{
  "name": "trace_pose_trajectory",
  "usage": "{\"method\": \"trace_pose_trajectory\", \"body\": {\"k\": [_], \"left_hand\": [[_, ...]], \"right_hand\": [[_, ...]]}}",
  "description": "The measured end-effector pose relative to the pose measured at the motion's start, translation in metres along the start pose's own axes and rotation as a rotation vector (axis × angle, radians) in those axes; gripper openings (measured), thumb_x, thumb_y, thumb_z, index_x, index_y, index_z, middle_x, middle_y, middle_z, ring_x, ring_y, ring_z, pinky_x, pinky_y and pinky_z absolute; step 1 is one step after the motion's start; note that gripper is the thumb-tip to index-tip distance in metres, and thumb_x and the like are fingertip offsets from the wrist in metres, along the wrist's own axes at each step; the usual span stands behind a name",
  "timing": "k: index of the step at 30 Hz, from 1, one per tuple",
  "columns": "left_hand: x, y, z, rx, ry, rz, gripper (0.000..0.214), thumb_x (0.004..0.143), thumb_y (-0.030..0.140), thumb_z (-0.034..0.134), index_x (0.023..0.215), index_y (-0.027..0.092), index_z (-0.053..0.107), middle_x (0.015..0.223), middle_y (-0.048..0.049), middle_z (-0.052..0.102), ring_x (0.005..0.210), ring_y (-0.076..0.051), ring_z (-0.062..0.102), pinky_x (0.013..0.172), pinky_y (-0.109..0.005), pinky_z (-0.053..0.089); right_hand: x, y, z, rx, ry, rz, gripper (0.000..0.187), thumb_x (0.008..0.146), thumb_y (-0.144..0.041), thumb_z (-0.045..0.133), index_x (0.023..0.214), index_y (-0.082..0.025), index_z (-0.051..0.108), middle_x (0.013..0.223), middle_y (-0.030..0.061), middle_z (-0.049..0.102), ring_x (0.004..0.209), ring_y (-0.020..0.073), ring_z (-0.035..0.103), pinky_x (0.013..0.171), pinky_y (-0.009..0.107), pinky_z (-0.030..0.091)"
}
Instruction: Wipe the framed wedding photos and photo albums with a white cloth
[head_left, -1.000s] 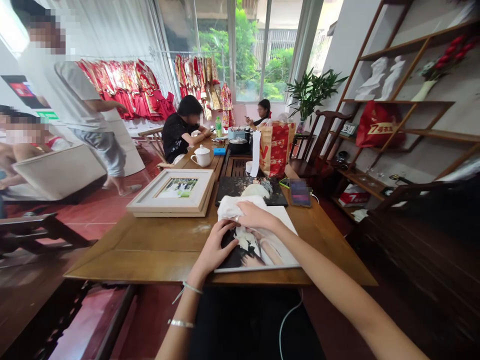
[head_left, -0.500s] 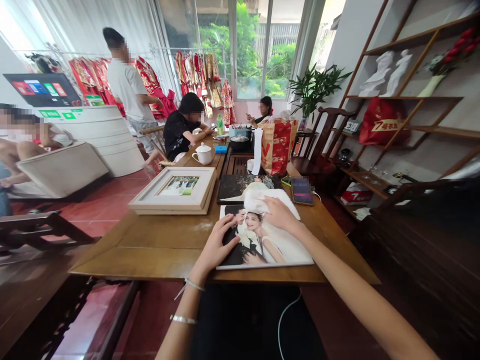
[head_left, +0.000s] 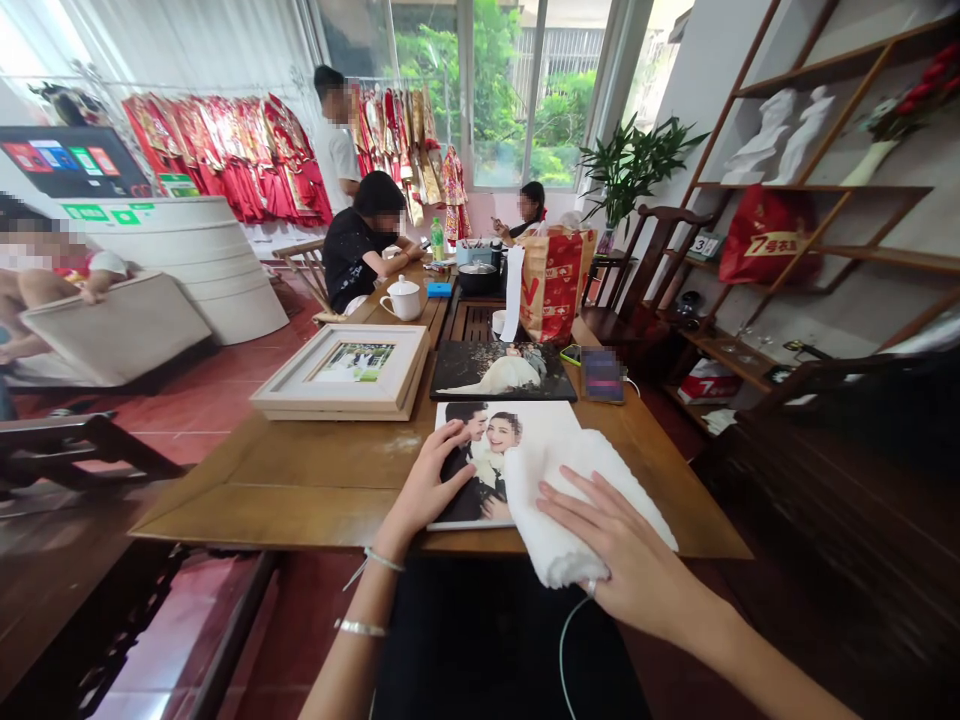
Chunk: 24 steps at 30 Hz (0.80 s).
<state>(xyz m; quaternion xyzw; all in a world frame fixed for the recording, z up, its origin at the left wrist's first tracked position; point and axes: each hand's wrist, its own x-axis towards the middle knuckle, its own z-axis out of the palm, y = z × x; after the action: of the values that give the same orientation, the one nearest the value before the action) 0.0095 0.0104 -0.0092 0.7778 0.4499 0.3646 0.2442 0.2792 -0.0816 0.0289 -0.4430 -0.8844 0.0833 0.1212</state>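
A wedding photo panel (head_left: 551,416) lies flat at the near edge of the wooden table. My left hand (head_left: 433,478) rests on its left side, thumb and fingers apart. Under my right hand (head_left: 619,530) is a folded white towel (head_left: 536,505), pressed over the panel's lower right part and hanging past its near right corner. The fingers there are stretched along the towel; the thumb is hidden. Just behind lies a second, dark photo panel (head_left: 450,365). White picture frames (head_left: 281,392) are stacked to the left.
A phone (head_left: 602,373) with a cable lies at the right. Farther back stand a paper bag (head_left: 559,285), a white lidded cup (head_left: 403,299) and a black pot (head_left: 478,277). Two people sit at the table's far part; another stands behind. A wooden chair (head_left: 649,270) is at the right.
My right hand has drawn the towel from the panel's top edge down towards me and to the right. My left hand stays on the panel. The standing person has moved right.
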Motion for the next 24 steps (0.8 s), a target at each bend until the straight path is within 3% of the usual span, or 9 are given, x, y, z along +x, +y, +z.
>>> {"method": "trace_pose_trajectory", "body": {"k": [4, 7, 11, 15, 19, 24], "left_hand": [[-0.001, 0.001, -0.002, -0.002, 0.006, 0.010, 0.041, 0.086, 0.029, 0.057, 0.127, 0.024, 0.054, 0.144, -0.0095, 0.042, 0.136, -0.025, 0.034, 0.115, -0.046, 0.024], [-0.001, 0.002, -0.004, 0.003, 0.000, 0.009, 0.040, 0.086, 0.028, 0.057, 0.126, 0.025, 0.055, 0.143, -0.0089, 0.042, 0.136, -0.025, 0.035, 0.114, -0.047, 0.024], [0.000, 0.003, -0.004, 0.014, -0.008, 0.015, 0.040, 0.086, 0.028, 0.057, 0.126, 0.025, 0.055, 0.144, -0.0090, 0.042, 0.136, -0.026, 0.035, 0.114, -0.048, 0.024], [0.001, 0.002, -0.003, 0.015, -0.011, 0.016, 0.040, 0.087, 0.028, 0.056, 0.126, 0.024, 0.055, 0.144, -0.0092, 0.042, 0.136, -0.025, 0.034, 0.115, -0.047, 0.024], [0.000, 0.002, -0.002, 0.017, -0.014, 0.008, 0.040, 0.087, 0.028, 0.056, 0.126, 0.023, 0.055, 0.144, -0.0091, 0.041, 0.137, -0.025, 0.033, 0.115, -0.047, 0.023], [0.001, 0.001, -0.001, 0.018, -0.022, 0.012, 0.039, 0.087, 0.028, 0.055, 0.126, 0.023, 0.054, 0.144, -0.0098, 0.040, 0.137, -0.024, 0.033, 0.115, -0.047, 0.023]], "right_hand": [[0.012, 0.014, 0.000, -0.038, 0.029, -0.012, 0.074, 0.067, -0.012, 0.052, 0.138, -0.027, 0.043, 0.146, -0.0012, 0.040, 0.139, 0.0255, 0.026, 0.113, 0.049, 0.018], [0.043, 0.040, -0.001, -0.058, 0.047, 0.036, 0.073, 0.070, -0.016, 0.054, 0.141, -0.024, 0.039, 0.148, 0.0024, 0.037, 0.138, 0.0266, 0.026, 0.112, 0.049, 0.020], [0.090, 0.075, -0.003, -0.072, 0.037, 0.073, 0.070, 0.078, -0.024, 0.054, 0.144, -0.029, 0.032, 0.152, 0.0033, 0.029, 0.140, 0.0270, 0.020, 0.112, 0.051, 0.017], [0.117, 0.089, -0.004, -0.099, 0.020, 0.102, 0.065, 0.082, -0.026, 0.053, 0.144, -0.030, 0.033, 0.152, 0.0036, 0.028, 0.140, 0.0285, 0.019, 0.111, 0.053, 0.015], [0.104, 0.078, -0.002, -0.094, 0.006, 0.056, 0.071, 0.078, -0.020, 0.053, 0.144, -0.031, 0.032, 0.153, 0.0024, 0.028, 0.141, 0.0283, 0.018, 0.111, 0.053, 0.014], [0.045, 0.037, 0.003, -0.099, 0.015, -0.041, 0.088, 0.064, -0.013, 0.054, 0.146, -0.033, 0.027, 0.154, 0.0019, 0.024, 0.142, 0.0273, 0.013, 0.113, 0.053, 0.010]]}}
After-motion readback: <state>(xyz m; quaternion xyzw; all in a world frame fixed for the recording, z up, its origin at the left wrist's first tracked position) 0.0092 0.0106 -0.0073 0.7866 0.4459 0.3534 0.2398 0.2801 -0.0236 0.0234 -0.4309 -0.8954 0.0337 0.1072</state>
